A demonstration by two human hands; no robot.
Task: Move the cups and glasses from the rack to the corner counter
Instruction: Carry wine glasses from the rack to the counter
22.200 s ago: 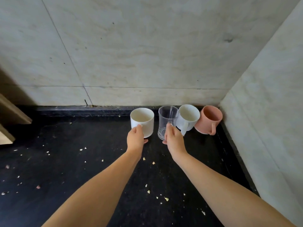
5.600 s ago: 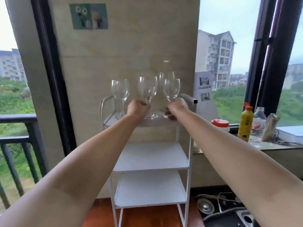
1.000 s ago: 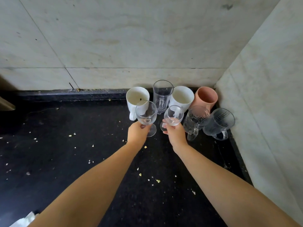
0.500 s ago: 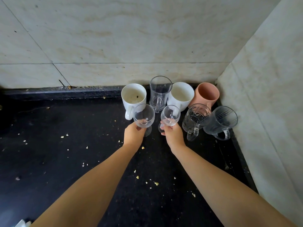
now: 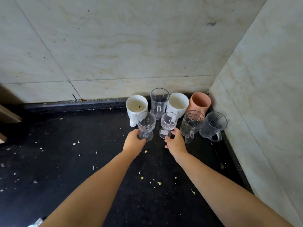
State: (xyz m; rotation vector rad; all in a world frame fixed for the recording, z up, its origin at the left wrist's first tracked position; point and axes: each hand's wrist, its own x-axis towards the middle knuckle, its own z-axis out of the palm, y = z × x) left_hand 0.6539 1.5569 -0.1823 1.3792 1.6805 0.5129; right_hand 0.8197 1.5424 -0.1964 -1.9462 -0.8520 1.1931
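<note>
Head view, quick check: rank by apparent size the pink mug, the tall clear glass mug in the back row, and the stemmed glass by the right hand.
Largest to smallest, as they look:
1. Tall clear glass mug
2. Pink mug, close to the first, so that order is unsure
3. Stemmed glass by the right hand, clearly slimmer though nearer the camera

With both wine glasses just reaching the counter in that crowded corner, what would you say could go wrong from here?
1. The left hand grips the left wine glass low at the stem; pulling away carelessly could tip it against the white mug behind.
2. The right wine glass stands close to the cut-glass mug; the right hand might knock either when withdrawing.
3. Crumbs on the black counter could leave a foot unsteady.
</note>
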